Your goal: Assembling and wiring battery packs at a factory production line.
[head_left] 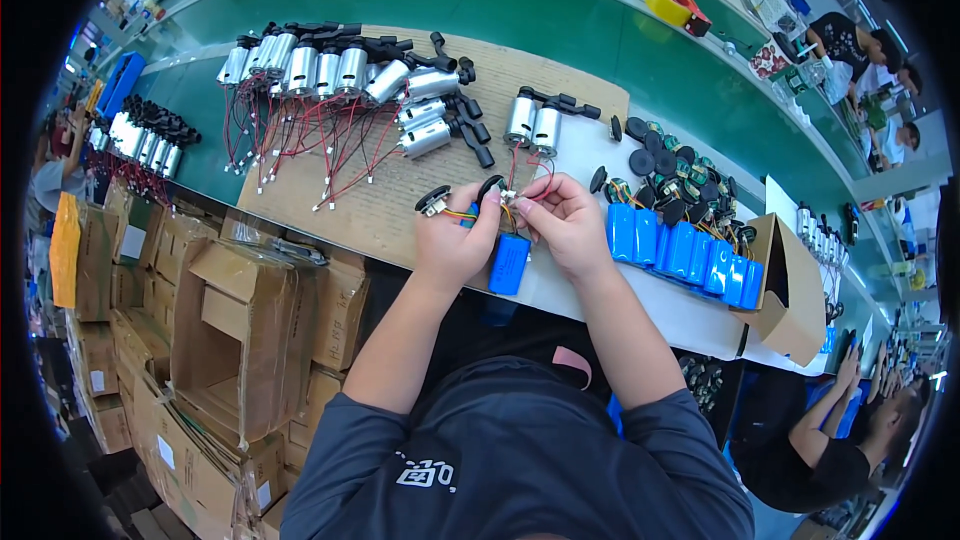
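Note:
My left hand (453, 238) is closed, its thumb and forefinger pinching a small circuit board with a black round disc (489, 187) on it. Another black disc with a board (432, 201) sticks out by its knuckles, on yellow and red wires. Close beside it, my right hand (568, 230) is closed in a pinch on a small white wire connector (510, 197). Thin red wires rise from there toward two silver motors (533, 128) with black fittings. Below the fingertips, at the table edge, hangs a blue battery pack (510, 265). The fingers partly hide the join.
Many silver motors (328, 72) with red leads lie on the cardboard sheet (320, 180). At right are a row of blue battery packs (685, 250), a pile of black discs (665, 160) and an open carton (795, 300). Cartons (235, 340) stack at left; a person (840, 430) sits right.

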`<action>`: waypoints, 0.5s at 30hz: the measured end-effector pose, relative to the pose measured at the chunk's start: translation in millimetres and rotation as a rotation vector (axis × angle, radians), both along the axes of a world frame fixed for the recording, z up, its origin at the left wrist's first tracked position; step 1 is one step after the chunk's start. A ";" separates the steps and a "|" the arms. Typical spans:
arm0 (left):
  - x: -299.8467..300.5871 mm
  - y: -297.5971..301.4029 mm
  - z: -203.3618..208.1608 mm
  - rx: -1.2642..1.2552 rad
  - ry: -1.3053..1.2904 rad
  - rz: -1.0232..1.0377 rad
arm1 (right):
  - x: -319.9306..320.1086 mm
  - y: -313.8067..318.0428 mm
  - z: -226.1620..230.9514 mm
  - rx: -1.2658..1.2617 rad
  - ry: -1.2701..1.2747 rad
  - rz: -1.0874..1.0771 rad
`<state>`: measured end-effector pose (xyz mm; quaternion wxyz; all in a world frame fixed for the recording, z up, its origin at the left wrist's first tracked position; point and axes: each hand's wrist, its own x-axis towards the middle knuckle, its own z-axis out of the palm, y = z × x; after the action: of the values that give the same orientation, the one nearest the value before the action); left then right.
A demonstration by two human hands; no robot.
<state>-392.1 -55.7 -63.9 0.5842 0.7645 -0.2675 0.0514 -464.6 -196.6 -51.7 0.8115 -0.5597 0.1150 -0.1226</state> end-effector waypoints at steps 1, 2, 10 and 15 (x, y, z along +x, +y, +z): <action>0.2 -0.8 -0.8 -0.002 0.001 0.000 | 0.1 1.3 -0.1 -0.010 -0.001 -0.017; 0.5 -0.9 -2.1 -0.022 -0.020 -0.006 | 0.4 2.8 -0.2 -0.019 -0.002 -0.033; -2.2 -6.0 -1.1 -0.083 -0.136 -0.004 | 3.1 2.6 -9.7 -0.388 0.001 -0.129; -5.0 -9.0 -2.3 -0.090 -0.052 0.052 | -0.7 4.9 3.7 -0.109 0.003 -0.145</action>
<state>-397.1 -64.7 -66.1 0.6094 0.7424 -0.2603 0.0985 -465.3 -191.7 -48.0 0.7686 -0.5934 0.1497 -0.1864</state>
